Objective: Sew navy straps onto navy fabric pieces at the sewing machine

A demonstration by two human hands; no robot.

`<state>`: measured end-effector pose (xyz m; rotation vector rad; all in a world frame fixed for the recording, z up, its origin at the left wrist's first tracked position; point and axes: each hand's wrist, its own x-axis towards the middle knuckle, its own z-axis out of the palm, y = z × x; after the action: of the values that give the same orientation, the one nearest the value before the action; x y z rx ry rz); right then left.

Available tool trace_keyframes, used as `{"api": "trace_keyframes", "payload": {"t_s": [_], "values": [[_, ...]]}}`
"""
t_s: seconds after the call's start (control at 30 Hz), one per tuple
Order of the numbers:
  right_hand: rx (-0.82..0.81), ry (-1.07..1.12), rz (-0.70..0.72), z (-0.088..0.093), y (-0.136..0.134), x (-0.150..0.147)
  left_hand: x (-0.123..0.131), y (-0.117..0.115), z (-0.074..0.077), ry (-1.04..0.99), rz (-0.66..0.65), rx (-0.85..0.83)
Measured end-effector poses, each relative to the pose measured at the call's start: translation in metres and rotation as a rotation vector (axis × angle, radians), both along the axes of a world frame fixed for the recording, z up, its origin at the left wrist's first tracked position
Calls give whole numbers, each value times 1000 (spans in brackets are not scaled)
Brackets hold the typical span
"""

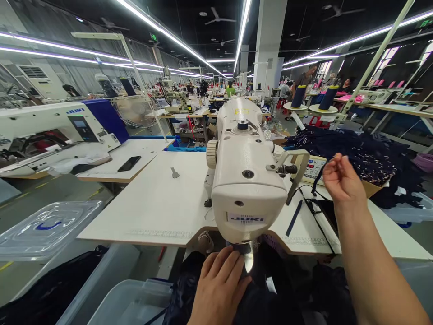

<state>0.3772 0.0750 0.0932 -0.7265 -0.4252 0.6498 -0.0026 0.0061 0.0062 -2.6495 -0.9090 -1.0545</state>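
A white JUKI sewing machine (250,189) points its head end toward me. Just below that end, my left hand (219,280) bends over dark navy fabric (267,298), fingers together and thumb at its edge; the fingertips are partly hidden. A bright, shiny metal part (249,259) shows beside those fingers. My right hand (345,180) is raised to the right of the machine, palm up, with curled fingers pinched close; anything in them is too small to make out. Close to its left side runs a narrow dark strip (317,180), and I cannot tell whether they touch.
A control box (311,168) and a large pile of dark pieces (352,149) lie at right. On the white table (152,198) rests a small grey metal piece (175,172). A phone (129,164) lies further left. Plastic bins (131,300) stand below; thread cones (326,97) rise behind.
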Motion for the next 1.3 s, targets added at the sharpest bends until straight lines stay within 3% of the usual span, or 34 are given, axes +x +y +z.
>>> {"api": "trace_keyframes", "payload": {"t_s": [0.1, 0.17, 0.27, 0.37, 0.53, 0.7, 0.87, 1.07, 1.17, 1.3], "values": [[118, 80, 91, 8, -22, -31, -1, 0, 1, -10, -39, -21], [75, 122, 204, -10, -39, -60, -2, 0, 2, -18, -87, -47], [-182, 168, 446, -51, -64, -104, -4, 1, 4, -35, -149, -101], [-338, 128, 514, -84, -86, -142, -6, 4, 5, -48, -191, -162], [-424, 33, 707, -102, -103, -182, -13, 8, 2, -40, -232, -301], [-539, -379, 605, -112, -97, -188, -17, 9, -2, -53, -198, -405], [-541, -703, 664, -110, -94, -185, -16, 8, 6, 28, -189, -414], [-594, -578, 740, -99, -92, -177, -14, 7, 10, 32, -204, -397], [-663, -587, 604, -94, -93, -174, -15, 7, 8, 14, -204, -390], [-635, -527, 478, -90, -95, -178, -17, 10, 5, -45, -214, -400]]}}
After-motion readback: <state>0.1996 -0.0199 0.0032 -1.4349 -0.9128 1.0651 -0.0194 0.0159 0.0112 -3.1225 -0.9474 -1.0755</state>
